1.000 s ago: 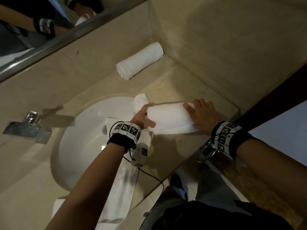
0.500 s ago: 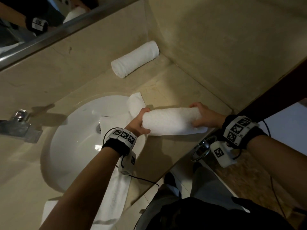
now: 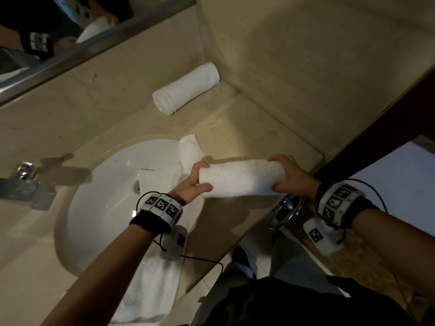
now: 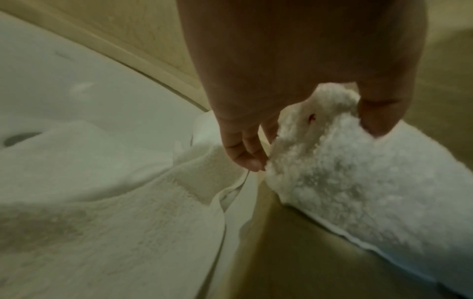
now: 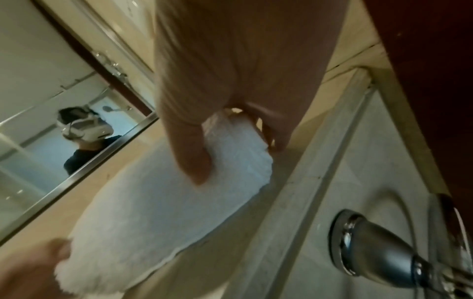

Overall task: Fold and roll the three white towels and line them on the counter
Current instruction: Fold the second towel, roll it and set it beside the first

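Observation:
A rolled white towel (image 3: 240, 178) hangs just above the counter (image 3: 235, 135), held at both ends. My left hand (image 3: 200, 178) grips its left end, thumb under and fingers over the top (image 4: 332, 141). My right hand (image 3: 286, 175) grips the right end (image 5: 230, 145). A finished towel roll (image 3: 186, 88) lies at the back of the counter against the wall. A third towel (image 3: 162, 231), unrolled, drapes from the sink basin (image 3: 98, 196) over the counter's front edge.
A chrome faucet (image 3: 26, 182) stands left of the sink. A mirror (image 3: 47, 31) runs along the back wall. A chrome towel ring (image 3: 284, 212) hangs below the counter's front edge. A side wall (image 3: 306, 67) bounds the counter on the right.
A second ago my hands lay over the towel roll on the counter. Since then they have closed round its ends and lifted it slightly off the surface.

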Available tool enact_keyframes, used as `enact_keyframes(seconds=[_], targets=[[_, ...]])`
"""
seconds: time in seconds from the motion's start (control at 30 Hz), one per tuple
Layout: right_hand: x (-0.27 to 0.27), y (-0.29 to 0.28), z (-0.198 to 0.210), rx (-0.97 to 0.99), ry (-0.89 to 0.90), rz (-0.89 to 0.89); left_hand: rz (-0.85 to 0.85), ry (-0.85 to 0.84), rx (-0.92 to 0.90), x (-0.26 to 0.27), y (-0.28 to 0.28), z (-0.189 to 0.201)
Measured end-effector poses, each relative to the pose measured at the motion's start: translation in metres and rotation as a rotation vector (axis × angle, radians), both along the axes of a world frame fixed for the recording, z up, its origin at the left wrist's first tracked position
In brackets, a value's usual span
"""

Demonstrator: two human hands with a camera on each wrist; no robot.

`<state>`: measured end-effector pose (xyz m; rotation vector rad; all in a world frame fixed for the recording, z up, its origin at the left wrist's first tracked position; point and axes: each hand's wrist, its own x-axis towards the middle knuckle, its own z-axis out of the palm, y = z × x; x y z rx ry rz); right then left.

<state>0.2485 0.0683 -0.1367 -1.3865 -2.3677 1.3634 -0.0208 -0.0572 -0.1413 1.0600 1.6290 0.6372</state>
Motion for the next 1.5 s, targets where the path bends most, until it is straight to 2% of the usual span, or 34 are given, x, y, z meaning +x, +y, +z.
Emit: enact_keyframes(seconds=[0.1, 0.2, 0.3, 0.4, 0.57, 0.67, 0.83, 1.03, 1.13, 1.3, 1.4, 1.43, 1.5], targets=[[0.006, 0.001, 0.003, -0.196, 0.079, -0.093, 0.02, -0.051, 0.001, -0.001, -0.001, 0.006], [0.007, 0.008, 0.009, -0.322, 0.06, -0.124, 0.012, -0.038, 0.016, -0.004, 0.001, 0.004], [0.005, 0.009, 0.014, -0.35, -0.023, -0.061, 0.038, 0.036, -0.067, 0.0, -0.001, 0.007], [-0.001, 0.007, 0.014, -0.325, -0.084, -0.076, -0.003, 0.031, -0.083, 0.004, -0.001, 0.014], [-0.016, 0.019, 0.015, -0.291, -0.035, -0.145, -0.013, 0.027, -0.156, -0.001, 0.002, 0.014], [-0.027, 0.031, 0.017, -0.281, -0.018, -0.181, 0.087, -0.018, -0.18, -0.005, 0.008, 0.011], [-0.05, 0.058, 0.016, -0.323, 0.018, -0.238, 0.207, 0.14, -0.196, -0.017, 0.031, 0.009], [-0.094, 0.106, 0.018, -0.354, -0.007, -0.247, 0.417, 0.18, -0.151, -0.032, 0.061, 0.018], [-0.116, 0.127, 0.019, -0.387, 0.051, -0.337, 0.553, 0.103, -0.132, -0.046, 0.081, 0.027], [-0.157, 0.191, -0.019, -0.41, 0.131, -0.394, 0.75, -0.042, -0.09, -0.072, 0.118, 0.041], [-0.179, 0.219, -0.036, -0.389, 0.122, -0.391, 0.773, -0.087, -0.082, -0.091, 0.135, 0.021], [-0.188, 0.233, -0.053, -0.387, 0.147, -0.388, 0.779, -0.103, -0.075, -0.096, 0.14, 0.012], [-0.199, 0.233, -0.039, -0.372, 0.143, -0.401, 0.803, -0.119, -0.061, -0.098, 0.145, 0.008]])
